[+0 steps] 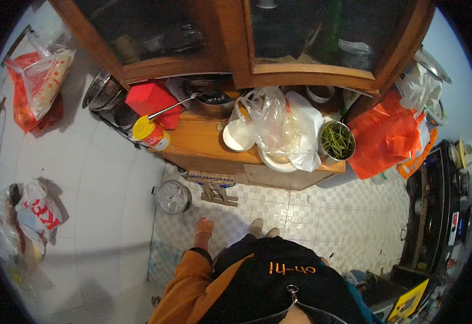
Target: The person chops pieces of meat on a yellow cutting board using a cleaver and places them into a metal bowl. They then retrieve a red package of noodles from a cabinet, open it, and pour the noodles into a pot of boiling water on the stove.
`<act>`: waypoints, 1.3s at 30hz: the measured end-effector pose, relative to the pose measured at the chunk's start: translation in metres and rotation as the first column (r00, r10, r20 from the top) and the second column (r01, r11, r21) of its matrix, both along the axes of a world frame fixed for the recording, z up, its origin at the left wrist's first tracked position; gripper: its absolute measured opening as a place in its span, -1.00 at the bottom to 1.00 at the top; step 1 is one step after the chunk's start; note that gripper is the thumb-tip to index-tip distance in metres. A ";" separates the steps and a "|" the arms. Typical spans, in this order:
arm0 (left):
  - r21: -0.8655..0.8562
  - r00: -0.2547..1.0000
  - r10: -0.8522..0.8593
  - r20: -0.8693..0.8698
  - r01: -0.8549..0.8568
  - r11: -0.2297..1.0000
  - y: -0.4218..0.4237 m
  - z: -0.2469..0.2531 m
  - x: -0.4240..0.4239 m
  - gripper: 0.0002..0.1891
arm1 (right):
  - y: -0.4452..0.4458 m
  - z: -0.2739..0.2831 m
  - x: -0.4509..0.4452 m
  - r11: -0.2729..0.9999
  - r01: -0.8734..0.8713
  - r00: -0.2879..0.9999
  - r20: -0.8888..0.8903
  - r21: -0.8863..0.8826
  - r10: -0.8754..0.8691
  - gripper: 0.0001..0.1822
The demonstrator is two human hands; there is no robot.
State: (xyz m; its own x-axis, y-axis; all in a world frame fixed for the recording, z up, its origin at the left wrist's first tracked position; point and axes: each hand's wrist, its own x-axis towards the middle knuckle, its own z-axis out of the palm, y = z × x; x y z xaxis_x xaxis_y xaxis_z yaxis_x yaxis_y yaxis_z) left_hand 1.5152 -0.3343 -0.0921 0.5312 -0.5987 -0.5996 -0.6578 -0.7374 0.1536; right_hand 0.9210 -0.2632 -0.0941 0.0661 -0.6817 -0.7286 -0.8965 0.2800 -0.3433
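Observation:
My left hand [205,225] hangs low over the tiled floor, beyond an orange sleeve, near a round lidded metal pot; its fingers look curled, and whether it holds anything cannot be told. My right hand is out of view. Before me stands a wooden cabinet with a ledge [199,139]. On the ledge are a yellow-lidded can [151,133], a red box [153,101], a white round container [238,135], clear plastic bags [270,125] over a pale bowl [278,162], and a metal container of green stalks [337,140]. A metal-handled utensil [167,110] slants above the can.
The lidded metal pot [173,197] and a small wooden stool [215,188] stand on the floor below the ledge. Glass-paned cabinet doors [313,69] overhang it. Plastic bags [37,89] hang at left. A red-orange bag [388,135] is at right, beyond it a dark rack [426,202].

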 end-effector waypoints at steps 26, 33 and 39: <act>-0.520 0.944 0.116 0.309 0.065 0.852 -0.258 0.268 0.216 0.21 | -0.109 0.012 0.107 0.962 -0.269 0.945 -0.177 0.057 0.275 -0.76; -0.775 0.866 0.062 0.497 0.410 0.481 -0.261 0.211 0.265 -0.08 | -0.119 0.010 0.169 0.985 -0.113 0.983 0.133 -0.128 0.130 -0.74; -0.707 0.856 0.023 0.517 0.411 0.575 -0.235 0.223 0.223 -0.23 | -0.112 0.019 0.204 0.998 0.053 0.982 0.181 -0.033 -0.047 -0.67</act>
State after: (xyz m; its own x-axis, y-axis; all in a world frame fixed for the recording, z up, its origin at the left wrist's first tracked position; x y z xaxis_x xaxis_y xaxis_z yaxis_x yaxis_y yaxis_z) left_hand 1.7385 -0.5691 0.1309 0.3967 -0.8222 0.4082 -0.9143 -0.3142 0.2556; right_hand 1.1254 -0.3749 -0.0755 0.1589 -0.7139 -0.6820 -0.8043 0.3071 -0.5088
